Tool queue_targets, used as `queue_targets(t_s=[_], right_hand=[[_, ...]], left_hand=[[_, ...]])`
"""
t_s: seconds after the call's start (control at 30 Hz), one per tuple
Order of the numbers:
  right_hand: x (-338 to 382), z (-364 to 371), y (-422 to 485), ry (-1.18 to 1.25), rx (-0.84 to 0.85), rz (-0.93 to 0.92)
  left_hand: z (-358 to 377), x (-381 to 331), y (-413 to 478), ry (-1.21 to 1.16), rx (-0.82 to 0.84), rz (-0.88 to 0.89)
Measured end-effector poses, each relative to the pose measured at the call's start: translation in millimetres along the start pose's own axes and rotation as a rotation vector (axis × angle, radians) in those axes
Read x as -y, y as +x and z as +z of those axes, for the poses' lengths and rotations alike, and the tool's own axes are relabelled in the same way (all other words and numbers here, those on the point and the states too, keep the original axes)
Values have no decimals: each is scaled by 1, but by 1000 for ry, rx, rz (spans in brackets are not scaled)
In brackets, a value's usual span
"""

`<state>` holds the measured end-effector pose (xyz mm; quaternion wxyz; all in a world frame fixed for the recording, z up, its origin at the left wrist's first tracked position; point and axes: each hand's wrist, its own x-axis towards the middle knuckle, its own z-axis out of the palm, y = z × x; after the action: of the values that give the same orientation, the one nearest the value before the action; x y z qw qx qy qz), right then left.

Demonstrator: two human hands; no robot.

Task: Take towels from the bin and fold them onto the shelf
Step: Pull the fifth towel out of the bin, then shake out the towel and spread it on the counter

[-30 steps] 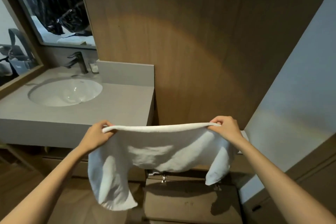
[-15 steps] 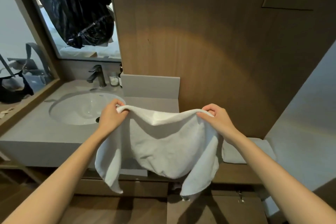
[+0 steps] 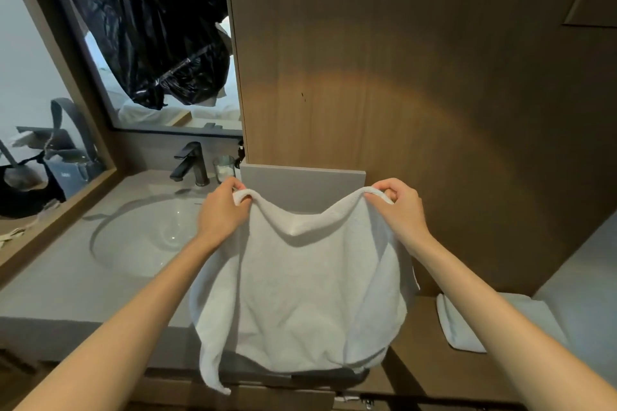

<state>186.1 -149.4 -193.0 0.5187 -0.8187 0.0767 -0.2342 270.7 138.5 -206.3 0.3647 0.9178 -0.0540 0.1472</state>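
The white towel (image 3: 307,294) hangs in the air in front of the right end of the grey vanity countertop (image 3: 66,284), held up by both hands. Its top edge, the long axis here, runs left to right between them and sags in the middle. The rest drops straight down, and the lower left corner trails to a point below the counter's front edge.

The left hand (image 3: 220,213) pinches the top left corner, with the fingers curled over the bunched edge. The right hand (image 3: 400,207) pinches the top right corner in the same way.

Two towels show: the held one and a folded towel (image 3: 459,332) lying flat on the wooden shelf (image 3: 420,344) to the right, partly behind the right forearm.

On the counter are one oval basin (image 3: 143,237), one dark faucet (image 3: 190,163) and one glass (image 3: 223,168) just beside it.
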Motion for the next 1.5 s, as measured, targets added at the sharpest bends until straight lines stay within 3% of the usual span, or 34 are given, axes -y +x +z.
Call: queue_targets(t_s=[0.3,0.57,0.67,0.8,0.87,0.97,1.03,1.13,1.33,1.5], right_hand=[[-58,32,99,3,-78,117],[-139,55,130,-322,-3,266],[-154,65,135,-456,31,287],[-167,82,119,-845,281,281],[-164,99,97,-845,475,210],[-165,131,56,-824,761,199],[-172,150,31,-850,853,249],[-176,160,15,-831,874,308],[-168,166,30,-783,916,390],[-157,169,42,-784,902,416]], left_hand=[[51,50,102,105,10,-111],[118,96,128,140,120,-136],[133,112,137,114,243,-112],[145,125,139,246,334,-146],[146,124,128,393,333,-50],[152,113,94,345,329,224],[158,106,62,336,415,331],[162,110,13,402,526,342],[145,153,-21,407,313,163],[127,166,-10,171,354,-220]])
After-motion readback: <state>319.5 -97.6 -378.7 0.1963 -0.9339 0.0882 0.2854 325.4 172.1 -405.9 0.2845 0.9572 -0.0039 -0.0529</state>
